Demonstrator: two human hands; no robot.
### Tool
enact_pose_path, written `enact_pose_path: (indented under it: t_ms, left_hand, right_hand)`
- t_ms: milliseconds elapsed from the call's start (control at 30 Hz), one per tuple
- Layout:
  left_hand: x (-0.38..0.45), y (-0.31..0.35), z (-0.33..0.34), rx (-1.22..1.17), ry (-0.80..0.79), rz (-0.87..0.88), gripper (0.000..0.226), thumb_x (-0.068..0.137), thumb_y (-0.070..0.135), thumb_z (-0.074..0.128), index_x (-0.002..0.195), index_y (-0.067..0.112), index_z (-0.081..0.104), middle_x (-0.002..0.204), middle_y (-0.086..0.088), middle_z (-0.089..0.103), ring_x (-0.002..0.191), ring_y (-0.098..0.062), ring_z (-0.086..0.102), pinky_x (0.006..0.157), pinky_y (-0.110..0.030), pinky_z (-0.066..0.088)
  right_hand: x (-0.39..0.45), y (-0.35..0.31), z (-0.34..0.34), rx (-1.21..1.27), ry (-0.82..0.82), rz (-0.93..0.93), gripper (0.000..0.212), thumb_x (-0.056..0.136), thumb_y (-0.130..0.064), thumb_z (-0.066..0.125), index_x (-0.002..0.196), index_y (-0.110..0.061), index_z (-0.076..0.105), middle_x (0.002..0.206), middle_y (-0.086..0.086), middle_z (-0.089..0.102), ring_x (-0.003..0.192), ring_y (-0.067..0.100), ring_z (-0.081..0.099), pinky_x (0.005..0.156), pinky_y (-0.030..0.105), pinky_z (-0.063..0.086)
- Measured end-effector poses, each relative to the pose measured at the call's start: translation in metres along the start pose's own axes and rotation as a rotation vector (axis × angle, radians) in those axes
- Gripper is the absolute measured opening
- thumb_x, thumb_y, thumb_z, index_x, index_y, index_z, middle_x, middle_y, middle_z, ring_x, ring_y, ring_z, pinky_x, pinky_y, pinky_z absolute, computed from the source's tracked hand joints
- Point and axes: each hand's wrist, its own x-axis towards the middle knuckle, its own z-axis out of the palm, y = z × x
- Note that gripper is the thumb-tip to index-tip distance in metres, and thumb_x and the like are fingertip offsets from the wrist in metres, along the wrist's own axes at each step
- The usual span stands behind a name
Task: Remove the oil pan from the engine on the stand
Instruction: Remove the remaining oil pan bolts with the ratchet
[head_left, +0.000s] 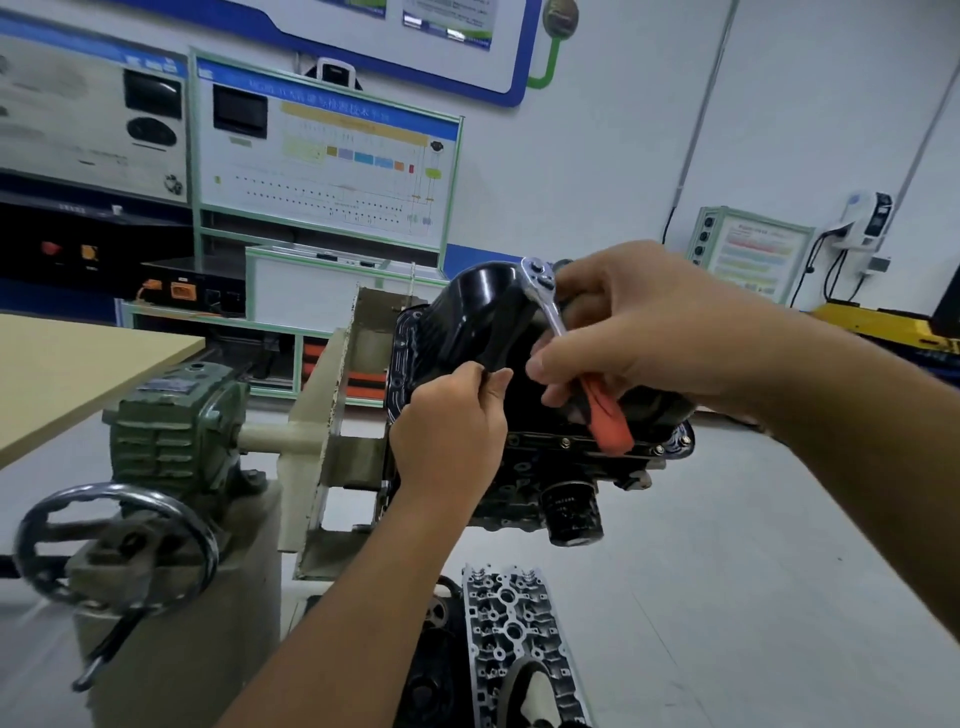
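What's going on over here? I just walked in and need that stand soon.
A person is working on the black oil pan of the engine mounted on the stand. The left hand pinches the pan's edge, while the right hand holds a ratchet with an orange handle against it. Bolts still show along the pan's rim. A cylinder head lies below.

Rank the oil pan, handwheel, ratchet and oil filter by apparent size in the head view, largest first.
1. Oil pan.
2. Handwheel, though it sits nearer the camera, so its true rank against the pan is unsure.
3. Ratchet, partly hidden by the right hand.
4. Oil filter.
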Motion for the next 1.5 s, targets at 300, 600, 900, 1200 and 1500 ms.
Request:
enact_pose_path:
  t_ms: [300, 600, 900, 1200, 1500]
  left_hand:
    - [0.015, -0.031, -0.001, -0.393, -0.158, 0.138, 0.032, 0.097, 0.053, 0.061, 0.098, 0.022, 0.065, 0.057, 0.012, 0.054, 0.052, -0.012, 0.049, 0.051, -0.025, 0.039]
    - [0.029, -0.014, -0.013, -0.215, -0.07, 0.111, 0.03, 0.1, 0.054, 0.052, 0.08, 0.031, 0.05, 0.054, 0.011, 0.048, 0.052, -0.008, 0.052, 0.049, -0.027, 0.033]
    - [0.029, -0.015, -0.012, -0.376, -0.162, 0.118, 0.029, 0.094, 0.058, 0.06, 0.08, 0.033, 0.055, 0.059, 0.018, 0.052, 0.052, -0.009, 0.046, 0.052, -0.028, 0.038]
    - [0.028, -0.011, -0.007, -0.362, -0.059, 0.063, 0.027, 0.092, 0.057, 0.064, 0.073, 0.04, 0.055, 0.058, 0.018, 0.054, 0.051, -0.006, 0.047, 0.046, -0.016, 0.031]
    - [0.029, -0.013, -0.007, -0.477, -0.153, 0.097, 0.017, 0.095, 0.046, 0.064, 0.081, 0.038, 0.061, 0.056, 0.011, 0.052, 0.05, -0.006, 0.045, 0.048, -0.016, 0.037]
  right_hand:
    - [0.029, -0.018, -0.021, -0.642, -0.002, -0.162, 0.021, 0.093, -0.004, 0.067, 0.104, -0.021, 0.073, 0.082, -0.009, 0.075, 0.074, 0.003, 0.074, 0.081, 0.037, 0.061]
    - [0.042, -0.031, -0.026, -0.615, -0.015, -0.043, 0.023, 0.09, -0.007, 0.073, 0.105, -0.024, 0.076, 0.073, 0.004, 0.076, 0.055, 0.01, 0.071, 0.051, 0.032, 0.059]
    - [0.044, -0.036, -0.026, -1.061, 0.066, -0.232, 0.032, 0.092, -0.006, 0.07, 0.116, -0.025, 0.076, 0.095, -0.005, 0.071, 0.095, 0.023, 0.064, 0.087, 0.042, 0.055]
    - [0.035, -0.045, -0.028, -0.575, -0.092, 0.079, 0.02, 0.077, -0.009, 0.084, 0.095, -0.003, 0.077, 0.078, 0.011, 0.078, 0.067, 0.025, 0.077, 0.061, 0.04, 0.065]
    - [0.046, -0.023, -0.024, -1.086, 0.167, -0.266, 0.023, 0.091, -0.012, 0.069, 0.11, -0.021, 0.079, 0.096, 0.005, 0.075, 0.095, 0.027, 0.066, 0.086, 0.046, 0.055]
